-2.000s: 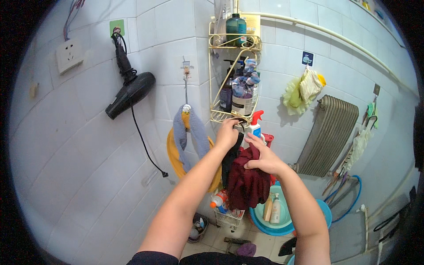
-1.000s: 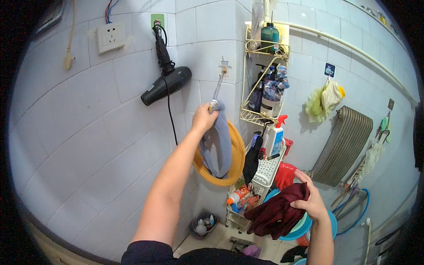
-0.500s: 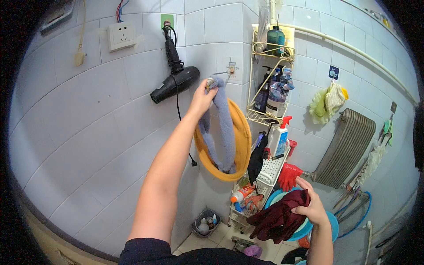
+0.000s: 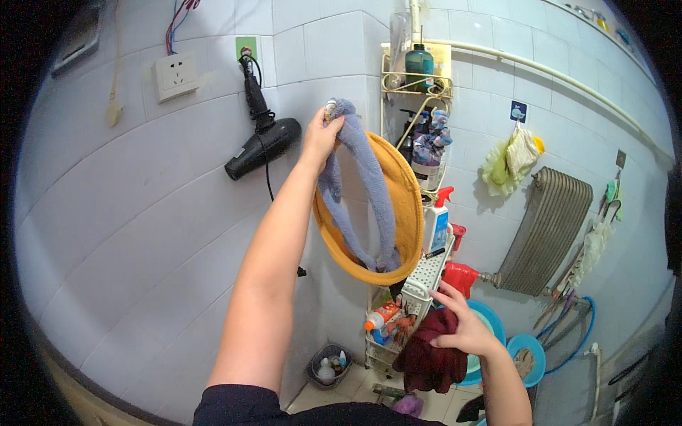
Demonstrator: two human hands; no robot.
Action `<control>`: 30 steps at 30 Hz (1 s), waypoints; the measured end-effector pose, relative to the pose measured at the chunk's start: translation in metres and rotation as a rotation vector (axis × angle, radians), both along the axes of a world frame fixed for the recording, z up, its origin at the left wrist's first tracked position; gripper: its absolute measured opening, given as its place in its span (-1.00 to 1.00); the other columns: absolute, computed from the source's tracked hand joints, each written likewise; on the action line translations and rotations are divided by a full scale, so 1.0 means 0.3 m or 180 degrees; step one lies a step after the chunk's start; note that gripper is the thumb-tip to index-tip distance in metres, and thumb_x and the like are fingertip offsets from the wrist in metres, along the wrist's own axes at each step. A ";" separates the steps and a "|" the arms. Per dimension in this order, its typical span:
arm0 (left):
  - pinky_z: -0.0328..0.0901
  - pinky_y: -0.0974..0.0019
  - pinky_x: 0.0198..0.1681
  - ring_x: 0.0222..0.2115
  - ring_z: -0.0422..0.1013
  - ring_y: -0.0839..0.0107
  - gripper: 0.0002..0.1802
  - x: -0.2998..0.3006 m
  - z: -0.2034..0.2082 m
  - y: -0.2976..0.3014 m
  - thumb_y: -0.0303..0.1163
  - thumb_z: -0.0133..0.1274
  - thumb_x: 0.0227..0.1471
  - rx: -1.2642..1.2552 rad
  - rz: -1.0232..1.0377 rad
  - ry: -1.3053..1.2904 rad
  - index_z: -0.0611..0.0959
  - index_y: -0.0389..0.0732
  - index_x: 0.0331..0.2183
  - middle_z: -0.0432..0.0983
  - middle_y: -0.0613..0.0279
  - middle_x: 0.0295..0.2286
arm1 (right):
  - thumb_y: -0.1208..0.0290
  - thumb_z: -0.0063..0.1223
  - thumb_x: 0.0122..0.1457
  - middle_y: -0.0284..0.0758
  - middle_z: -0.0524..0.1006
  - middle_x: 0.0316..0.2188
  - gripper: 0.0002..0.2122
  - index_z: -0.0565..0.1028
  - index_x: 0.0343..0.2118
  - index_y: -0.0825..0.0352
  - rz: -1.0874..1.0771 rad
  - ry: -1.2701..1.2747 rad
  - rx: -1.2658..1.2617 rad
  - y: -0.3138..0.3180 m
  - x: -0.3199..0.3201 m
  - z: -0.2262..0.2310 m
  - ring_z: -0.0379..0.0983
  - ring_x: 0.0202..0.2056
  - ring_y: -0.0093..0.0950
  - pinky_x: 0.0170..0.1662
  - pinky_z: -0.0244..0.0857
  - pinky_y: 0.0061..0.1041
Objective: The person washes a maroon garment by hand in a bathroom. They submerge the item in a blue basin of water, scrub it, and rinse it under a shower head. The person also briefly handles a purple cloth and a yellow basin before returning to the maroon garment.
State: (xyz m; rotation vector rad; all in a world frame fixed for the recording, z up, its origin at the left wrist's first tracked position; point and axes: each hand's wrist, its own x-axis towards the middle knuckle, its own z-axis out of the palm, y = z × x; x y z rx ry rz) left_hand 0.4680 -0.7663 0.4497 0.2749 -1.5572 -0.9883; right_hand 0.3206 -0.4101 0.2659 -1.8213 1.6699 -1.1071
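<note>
My left hand (image 4: pixel 323 138) is raised and closed round the top of a blue-grey plush ring (image 4: pixel 369 184), which looks like a toilet seat cover. A mustard-yellow plush ring (image 4: pixel 405 188) hangs with it, surrounding its lower part. Lower on the right, my right hand (image 4: pixel 465 328) has a bunched dark red cloth (image 4: pixel 432 355) between thumb and palm, its upper fingers stretched out past the cloth. What the cloth is cannot be made out.
A black hair dryer (image 4: pixel 263 148) hangs on the left wall. Bottles stand on a corner rack (image 4: pixel 408 92), above a white shelf cart (image 4: pixel 419 287). Blue basins (image 4: pixel 490 319) lie behind my right hand; a radiator (image 4: pixel 547 231) is at right. A small bin (image 4: pixel 328 366) sits on the floor.
The plush rings have come away from the wall hook and moved right relative to the wall. My right hand and the dark red cloth have shifted slightly left. The view has turned a little.
</note>
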 end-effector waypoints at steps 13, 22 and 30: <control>0.26 0.40 -0.25 -0.34 0.36 0.49 -0.64 0.167 -0.098 -0.123 -0.42 0.03 -0.06 0.0322 0.0345 -0.0564 0.46 -0.22 -0.14 0.45 0.27 -0.34 | 0.60 0.21 -0.31 -0.28 0.28 -0.04 -0.18 0.12 0.15 0.33 0.0266 -0.1789 -0.0347 -0.304 0.063 0.051 0.27 -0.04 -0.48 0.07 0.09 -0.52; 0.24 0.38 -0.17 -0.25 0.36 0.45 -0.57 0.168 -0.156 -0.124 -0.36 0.06 -0.07 0.0306 0.0627 -0.0990 0.43 -0.19 -0.09 0.46 0.24 -0.26 | 0.64 0.19 -0.38 -0.27 0.11 0.16 -0.03 -0.05 0.22 0.32 0.0233 -0.1272 -0.0787 -0.312 0.039 0.070 0.08 0.13 -0.46 0.16 -0.11 -0.55; 0.26 0.36 -0.19 -0.28 0.37 0.45 -0.63 0.151 -0.154 -0.137 -0.35 0.04 0.00 0.0520 -0.0239 -0.0380 0.42 -0.22 -0.12 0.45 0.25 -0.28 | 0.66 0.18 -0.38 -0.21 0.16 0.13 -0.05 -0.04 0.20 0.40 0.0092 -0.1733 -0.1109 -0.310 0.065 0.070 0.08 0.14 -0.45 0.18 -0.11 -0.52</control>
